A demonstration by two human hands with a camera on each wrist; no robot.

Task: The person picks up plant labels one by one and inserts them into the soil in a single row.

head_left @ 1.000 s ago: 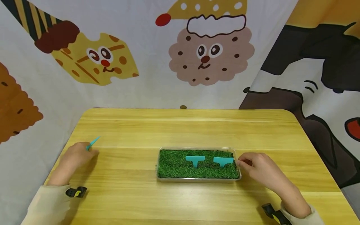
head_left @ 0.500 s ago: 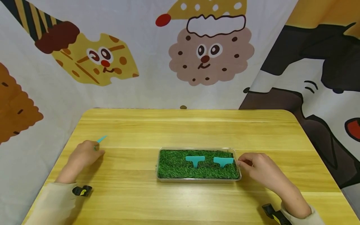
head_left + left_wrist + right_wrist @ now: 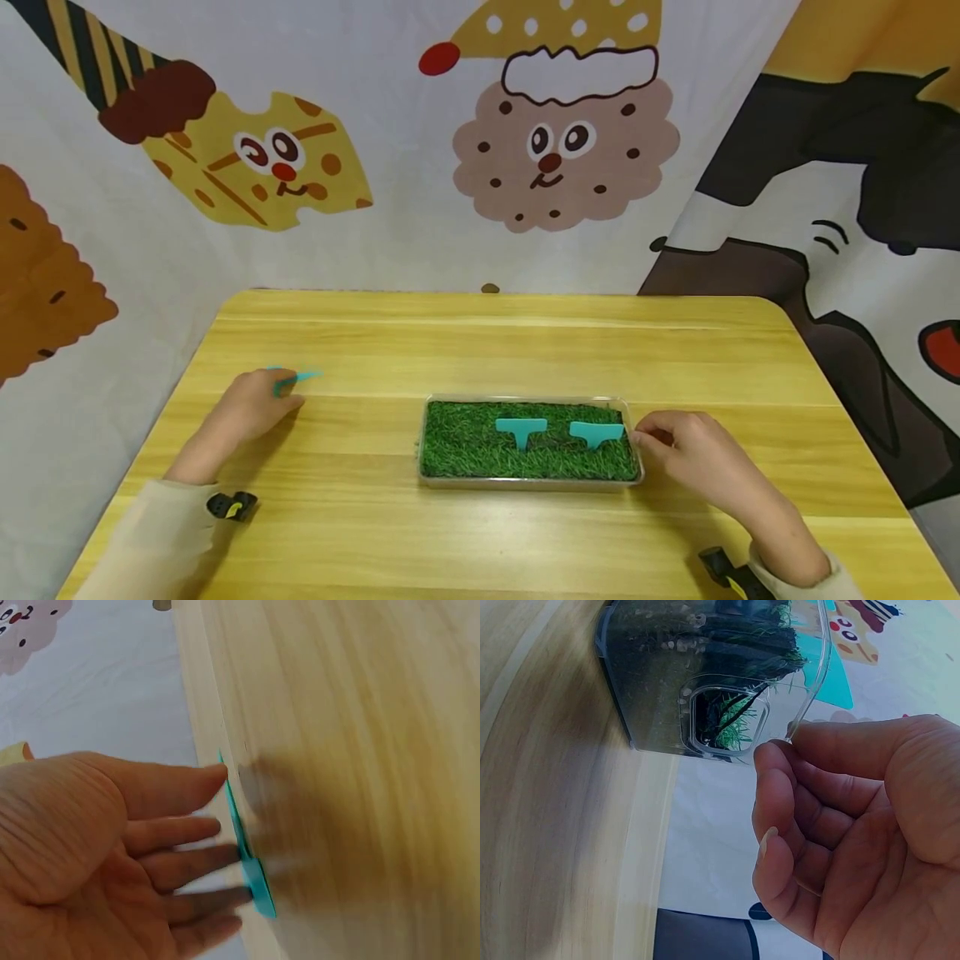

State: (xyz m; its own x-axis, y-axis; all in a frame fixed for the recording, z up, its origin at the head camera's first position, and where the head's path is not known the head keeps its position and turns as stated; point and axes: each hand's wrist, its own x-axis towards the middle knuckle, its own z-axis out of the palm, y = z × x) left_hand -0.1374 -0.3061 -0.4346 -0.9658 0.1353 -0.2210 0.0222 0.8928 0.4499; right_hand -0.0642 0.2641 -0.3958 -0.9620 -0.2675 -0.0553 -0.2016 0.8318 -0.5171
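My left hand (image 3: 251, 406) is over the left side of the table, holding a teal T-shaped plant label (image 3: 303, 377) at its fingertips. The left wrist view shows that label (image 3: 259, 889) running along the ends of the thumb and fingers, its thin tip pointing away. A clear plastic tray (image 3: 525, 482) filled with green grass (image 3: 457, 446) sits at mid-table. Two more teal plant labels, one near the centre (image 3: 521, 426) and one to the right (image 3: 596, 431), stand upright in the grass. My right hand (image 3: 697, 454) pinches the tray's right rim between thumb and forefinger.
The light wooden table (image 3: 360, 542) has rounded far corners. Behind it hangs a white cloth (image 3: 405, 250) printed with cartoon biscuits. Each wrist wears a black and yellow strap, such as the left one (image 3: 231, 506).
My left hand has moved right across the table with the plant label, whose tip now points right rather than up and right. The right hand and tray have stayed in place.
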